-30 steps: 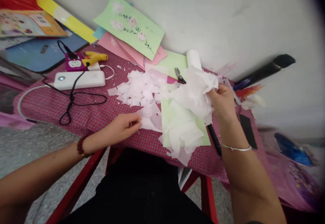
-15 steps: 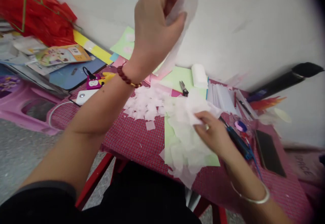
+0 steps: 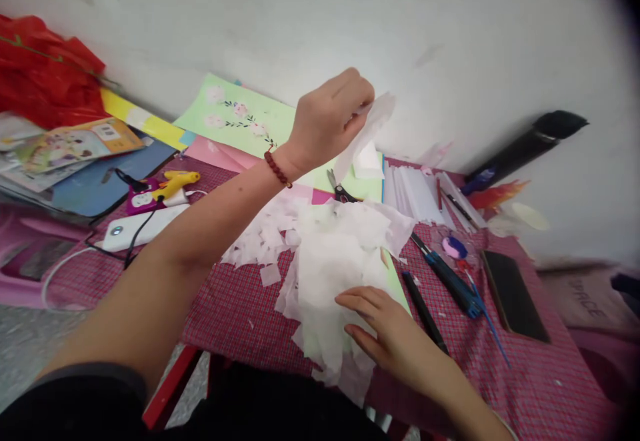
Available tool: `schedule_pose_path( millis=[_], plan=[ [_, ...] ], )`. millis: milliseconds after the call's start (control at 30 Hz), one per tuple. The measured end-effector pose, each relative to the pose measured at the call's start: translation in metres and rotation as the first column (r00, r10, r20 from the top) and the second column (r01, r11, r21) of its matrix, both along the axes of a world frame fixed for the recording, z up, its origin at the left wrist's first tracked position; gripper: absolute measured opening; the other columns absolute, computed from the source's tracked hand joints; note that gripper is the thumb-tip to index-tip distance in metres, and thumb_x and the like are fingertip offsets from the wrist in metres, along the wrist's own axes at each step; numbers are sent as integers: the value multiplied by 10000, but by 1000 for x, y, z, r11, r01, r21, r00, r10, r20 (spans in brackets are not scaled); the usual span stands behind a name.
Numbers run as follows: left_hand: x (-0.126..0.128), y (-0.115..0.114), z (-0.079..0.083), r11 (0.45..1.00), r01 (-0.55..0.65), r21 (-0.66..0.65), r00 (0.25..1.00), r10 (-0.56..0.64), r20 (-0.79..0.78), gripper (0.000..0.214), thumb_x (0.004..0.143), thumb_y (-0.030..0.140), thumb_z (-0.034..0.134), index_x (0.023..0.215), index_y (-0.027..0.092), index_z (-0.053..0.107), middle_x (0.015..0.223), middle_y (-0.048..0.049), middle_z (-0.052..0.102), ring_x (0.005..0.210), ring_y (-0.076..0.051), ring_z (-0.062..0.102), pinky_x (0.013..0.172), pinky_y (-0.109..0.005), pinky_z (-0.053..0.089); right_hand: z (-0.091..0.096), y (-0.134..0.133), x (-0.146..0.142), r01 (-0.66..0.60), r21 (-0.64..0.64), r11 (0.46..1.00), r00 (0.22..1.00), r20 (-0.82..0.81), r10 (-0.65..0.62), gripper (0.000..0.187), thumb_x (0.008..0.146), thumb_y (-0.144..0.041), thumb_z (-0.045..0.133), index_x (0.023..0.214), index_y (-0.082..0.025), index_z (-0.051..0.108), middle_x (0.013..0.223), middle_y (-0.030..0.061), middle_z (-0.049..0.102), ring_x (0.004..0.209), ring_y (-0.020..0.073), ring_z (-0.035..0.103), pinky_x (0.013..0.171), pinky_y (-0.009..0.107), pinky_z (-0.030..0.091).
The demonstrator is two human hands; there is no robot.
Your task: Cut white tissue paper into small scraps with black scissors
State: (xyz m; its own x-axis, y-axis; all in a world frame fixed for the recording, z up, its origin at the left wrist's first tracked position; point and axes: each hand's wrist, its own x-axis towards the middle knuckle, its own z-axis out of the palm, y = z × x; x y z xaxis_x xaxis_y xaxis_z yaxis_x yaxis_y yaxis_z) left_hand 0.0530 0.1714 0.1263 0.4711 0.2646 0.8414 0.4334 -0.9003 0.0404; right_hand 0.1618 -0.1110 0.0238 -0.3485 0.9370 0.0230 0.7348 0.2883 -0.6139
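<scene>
Remotely, I saw the left hand (image 3: 330, 121) pinching a white sheet (image 3: 367, 127) above the table (image 3: 230, 307), probably to keep it off the paper pile (image 3: 330, 254), over which the right hand (image 3: 385, 331) held its fingers parted, perhaps steadying it

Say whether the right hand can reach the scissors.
Probably yes: the right hand looks empty, and only loose white paper seems to lie between it and the scissors, though the left hand holds a paper strip near them in view.
</scene>
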Motion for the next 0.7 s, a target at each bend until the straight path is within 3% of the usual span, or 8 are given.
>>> schedule_pose_path(
  millis=[167,233,333,367,433,533,633,700],
  plan=[
    [25,20,-43,997,52,64,949,-29,-315,211,925,124,396,858,155,593,819,-74,602,783,-198,578,647,-320,398,-10,-9,11,124,10,992,992,-38,-124,278,913,-129,538,1170,-200,617,1105,106,704,1032,238,654,920,429,544],
    [23,20,-67,988,131,80,877,-78,-474,237,909,98,395,825,143,611,788,-83,616,725,-201,568,609,-322,382,-12,-14,16,171,0,985,984,-54,-171,263,915,-136,538,1154,-201,627,1085,102,711,1016,233,661,910,421,550],
    [8,9,-89,967,250,-47,714,-217,-665,221,862,59,428,841,134,635,827,-107,651,770,-218,583,642,-335,395,-14,-22,23,219,1,976,972,-83,-218,240,916,-147,540,1126,-199,642,1053,99,718,988,228,669,894,411,556],
    [1,3,-90,967,231,-107,708,-243,-663,222,839,50,442,874,136,643,869,-114,664,824,-229,591,685,-345,407,-15,-24,25,233,7,973,968,-96,-231,233,916,-150,539,1118,-198,645,1044,98,719,982,226,671,889,406,557],
    [-12,-12,-86,960,112,-257,789,-243,-564,244,807,77,478,973,142,645,964,-117,677,913,-239,593,777,-361,420,-15,-27,27,255,17,967,960,-126,-251,226,918,-150,532,1104,-203,648,1028,93,723,974,222,675,884,396,558],
    [-21,-41,-75,866,-61,-496,896,-172,-410,185,829,287,546,918,151,635,864,-84,668,805,-220,589,735,-329,423,-16,-25,27,267,32,963,952,-161,-259,221,919,-144,522,1083,-217,651,1005,84,730,954,215,681,869,384,562],
    [-14,-65,-82,824,-147,-548,837,-191,-513,353,780,512,609,793,159,626,757,-91,643,737,-234,582,695,-326,406,-17,-21,22,260,52,964,955,-162,-249,210,915,-141,529,1070,-212,651,1001,87,728,942,216,680,861,381,563],
    [-5,-68,-91,815,-179,-551,782,-222,-582,318,753,473,635,761,156,626,765,-114,649,760,-258,600,698,-332,401,-16,-19,18,250,65,966,960,-150,-238,213,912,-134,529,1074,-200,650,998,91,725,938,219,676,856,386,563]
  ],
)
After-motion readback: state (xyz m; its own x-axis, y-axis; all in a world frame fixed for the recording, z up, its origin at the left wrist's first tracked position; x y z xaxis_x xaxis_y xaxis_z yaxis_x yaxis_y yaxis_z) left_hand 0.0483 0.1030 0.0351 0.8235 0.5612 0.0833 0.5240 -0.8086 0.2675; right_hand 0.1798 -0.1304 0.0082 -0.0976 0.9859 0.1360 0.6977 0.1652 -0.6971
